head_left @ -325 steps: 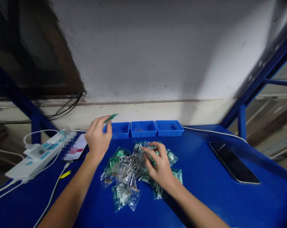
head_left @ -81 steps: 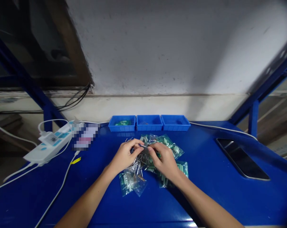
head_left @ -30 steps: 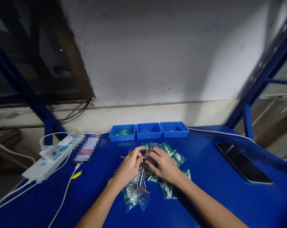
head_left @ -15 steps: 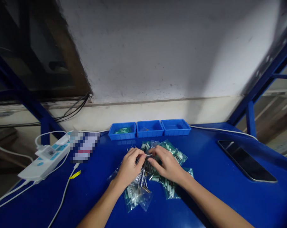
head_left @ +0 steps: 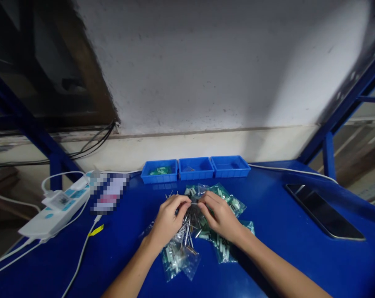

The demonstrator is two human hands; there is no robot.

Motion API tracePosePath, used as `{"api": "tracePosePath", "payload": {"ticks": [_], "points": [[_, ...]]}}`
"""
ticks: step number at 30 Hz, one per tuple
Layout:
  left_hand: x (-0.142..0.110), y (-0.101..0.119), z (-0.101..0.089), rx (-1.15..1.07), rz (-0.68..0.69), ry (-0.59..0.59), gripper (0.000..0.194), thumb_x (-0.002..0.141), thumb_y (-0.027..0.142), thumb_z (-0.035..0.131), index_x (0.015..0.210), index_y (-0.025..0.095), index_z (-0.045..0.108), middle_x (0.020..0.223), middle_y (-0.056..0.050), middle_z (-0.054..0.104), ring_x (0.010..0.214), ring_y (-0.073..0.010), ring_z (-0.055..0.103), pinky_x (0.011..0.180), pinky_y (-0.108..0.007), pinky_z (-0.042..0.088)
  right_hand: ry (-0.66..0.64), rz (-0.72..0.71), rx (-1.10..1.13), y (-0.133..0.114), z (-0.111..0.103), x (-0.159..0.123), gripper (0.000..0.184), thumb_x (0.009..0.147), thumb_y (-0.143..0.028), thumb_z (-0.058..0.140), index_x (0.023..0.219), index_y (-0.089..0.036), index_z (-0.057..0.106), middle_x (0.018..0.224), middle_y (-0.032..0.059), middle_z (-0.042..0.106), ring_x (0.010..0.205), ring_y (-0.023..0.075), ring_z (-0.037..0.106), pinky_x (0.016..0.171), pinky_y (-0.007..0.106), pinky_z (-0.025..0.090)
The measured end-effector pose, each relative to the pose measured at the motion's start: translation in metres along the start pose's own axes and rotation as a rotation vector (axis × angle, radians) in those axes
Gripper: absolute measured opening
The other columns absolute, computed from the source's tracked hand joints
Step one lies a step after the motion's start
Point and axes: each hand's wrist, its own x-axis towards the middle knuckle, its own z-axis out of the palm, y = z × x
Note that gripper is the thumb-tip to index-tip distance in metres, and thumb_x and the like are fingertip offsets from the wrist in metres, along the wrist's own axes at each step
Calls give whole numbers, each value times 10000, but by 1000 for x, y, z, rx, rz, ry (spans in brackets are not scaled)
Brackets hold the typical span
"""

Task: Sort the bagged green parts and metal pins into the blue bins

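A thin metal rod [head_left: 194, 203] spans the small gap between my two hands, above a pile of parts. My left hand [head_left: 170, 215] pinches its left end between thumb and fingertips. At the other end, my right hand [head_left: 218, 213] is closed on the rod in the same way. Below them lie loose metal rods [head_left: 187, 234], spread over clear plastic bags. One clear bag [head_left: 175, 260] with pale pieces lies nearest to me. Green-tinted bags of white pieces [head_left: 224, 248] lie under and beyond my right hand. The rod's exact kind is too small to tell.
Three blue bins [head_left: 195, 169] stand in a row at the back; the left one holds green bags. To the right lies a black phone [head_left: 324, 211]. A white power strip [head_left: 57, 207] with cables and a blurred-out device [head_left: 109, 192] are on the left of the blue table [head_left: 268, 256].
My fingertips have drawn slightly apart, so more of the thin rod shows between them. Both hands stay over the pile. The view has shifted very slightly.
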Motion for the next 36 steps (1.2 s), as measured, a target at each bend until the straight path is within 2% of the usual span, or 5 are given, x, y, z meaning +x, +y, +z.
{"api": "tracePosePath", "payload": {"ticks": [17, 25, 29, 32, 36], "points": [[0, -1, 0, 72, -30, -22, 211, 937, 244, 385, 785, 194, 522, 691, 8, 575, 663, -134, 570, 648, -243, 416, 41, -159, -146, -6, -4, 2, 132, 914, -209, 454, 926, -173, 580, 809, 65, 571, 737, 172, 519, 634, 300, 410], [7, -50, -36, 281, -130, -34, 247, 934, 235, 362, 1069, 233, 568, 905, -32, 653, 831, -182, 616, 769, -305, 451, 572, -284, -166, -19, -64, 21, 103, 832, -110, 490, 805, -181, 559, 758, 47, 569, 702, 156, 541, 624, 295, 437], [7, -74, -42, 412, -128, -158, 253, 888, 209, 432, 1043, 272, 622, 1001, -38, 638, 944, -225, 567, 846, -369, 423, 777, 83, -233, 18, -82, 36, 117, 855, -270, 503, 810, -184, 568, 731, 41, 588, 681, 168, 560, 637, 307, 451], [6, -79, -43, 447, -197, -183, 148, 846, 242, 513, 918, 262, 641, 985, -30, 626, 946, -234, 550, 844, -382, 411, 564, 569, -116, 55, -75, 29, 455, 818, -467, 526, 1133, -140, 505, 818, 74, 633, 697, 206, 600, 602, 326, 466], [5, -77, -47, 475, -266, -193, 98, 846, 259, 514, 834, 246, 611, 970, -20, 615, 944, -240, 534, 824, -393, 388, 353, 712, -59, 73, -51, 4, 621, 799, -519, 514, 1275, -139, 392, 934, 98, 643, 766, 226, 620, 666, 353, 481]]}}
